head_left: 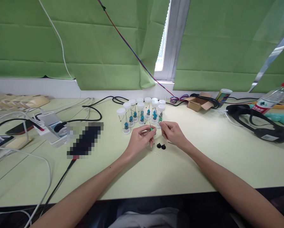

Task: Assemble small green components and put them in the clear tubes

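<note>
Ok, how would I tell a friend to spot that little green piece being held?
Look at the pale table below the green blinds, where a cluster of white-capped clear tubes stands. Just in front is the left hand, with the small green piece at its fingertips. Unlike the bluish pieces inside the tubes, it is held in the open.

Viewed from the head, facing forward and down, over nearby left hand [140, 138] and right hand [172, 132] to green blinds [94, 44].

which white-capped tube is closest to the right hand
The front-right tube, just behind the right hand; the other tubes stand farther left or farther back.
</note>
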{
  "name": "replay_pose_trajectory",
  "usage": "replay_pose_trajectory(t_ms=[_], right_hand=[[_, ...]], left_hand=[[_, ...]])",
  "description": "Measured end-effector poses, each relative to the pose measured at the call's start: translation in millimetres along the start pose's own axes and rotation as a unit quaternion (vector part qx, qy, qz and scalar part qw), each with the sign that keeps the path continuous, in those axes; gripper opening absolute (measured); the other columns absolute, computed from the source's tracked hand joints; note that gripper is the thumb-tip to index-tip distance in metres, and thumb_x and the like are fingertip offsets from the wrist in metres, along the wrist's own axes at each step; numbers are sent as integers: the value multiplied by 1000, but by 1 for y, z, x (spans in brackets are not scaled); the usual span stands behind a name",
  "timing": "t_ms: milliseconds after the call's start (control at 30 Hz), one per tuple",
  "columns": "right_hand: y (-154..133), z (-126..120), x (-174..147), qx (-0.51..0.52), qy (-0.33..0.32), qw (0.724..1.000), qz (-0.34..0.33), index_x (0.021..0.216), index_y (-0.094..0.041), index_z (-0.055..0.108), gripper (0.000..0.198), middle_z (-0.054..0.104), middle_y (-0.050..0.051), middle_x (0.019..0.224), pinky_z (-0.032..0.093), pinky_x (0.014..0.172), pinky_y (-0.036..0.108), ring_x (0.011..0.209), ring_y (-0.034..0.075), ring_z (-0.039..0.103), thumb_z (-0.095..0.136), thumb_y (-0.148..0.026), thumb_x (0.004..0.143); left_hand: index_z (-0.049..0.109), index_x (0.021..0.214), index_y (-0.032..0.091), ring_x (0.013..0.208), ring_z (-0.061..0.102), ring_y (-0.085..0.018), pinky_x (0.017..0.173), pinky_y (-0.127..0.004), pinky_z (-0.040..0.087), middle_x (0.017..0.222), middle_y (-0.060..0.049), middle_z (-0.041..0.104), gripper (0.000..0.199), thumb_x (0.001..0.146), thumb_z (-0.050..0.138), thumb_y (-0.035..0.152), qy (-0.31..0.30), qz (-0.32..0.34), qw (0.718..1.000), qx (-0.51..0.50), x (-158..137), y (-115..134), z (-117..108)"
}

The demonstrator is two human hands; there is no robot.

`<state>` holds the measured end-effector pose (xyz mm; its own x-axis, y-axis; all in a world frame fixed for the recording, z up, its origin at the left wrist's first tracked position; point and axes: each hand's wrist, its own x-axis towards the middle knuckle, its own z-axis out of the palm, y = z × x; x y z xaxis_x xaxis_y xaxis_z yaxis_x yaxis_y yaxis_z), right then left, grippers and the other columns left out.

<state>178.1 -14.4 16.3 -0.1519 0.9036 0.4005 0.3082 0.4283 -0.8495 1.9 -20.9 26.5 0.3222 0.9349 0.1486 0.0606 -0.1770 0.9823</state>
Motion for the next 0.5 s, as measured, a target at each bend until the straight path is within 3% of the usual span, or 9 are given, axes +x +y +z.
replay_pose_trajectory(t_ms=[500], right_hand=[[0, 2, -1, -34, 33, 999, -1, 56, -21, 48, 54, 44, -4, 44, 34, 49, 26, 43, 11, 38, 46, -58, 95]], left_hand=[[69, 93, 18, 46, 54, -13, 53, -28, 46, 56, 2, 59, 27, 81, 68, 43, 26, 8, 1000, 12, 3, -6, 0]])
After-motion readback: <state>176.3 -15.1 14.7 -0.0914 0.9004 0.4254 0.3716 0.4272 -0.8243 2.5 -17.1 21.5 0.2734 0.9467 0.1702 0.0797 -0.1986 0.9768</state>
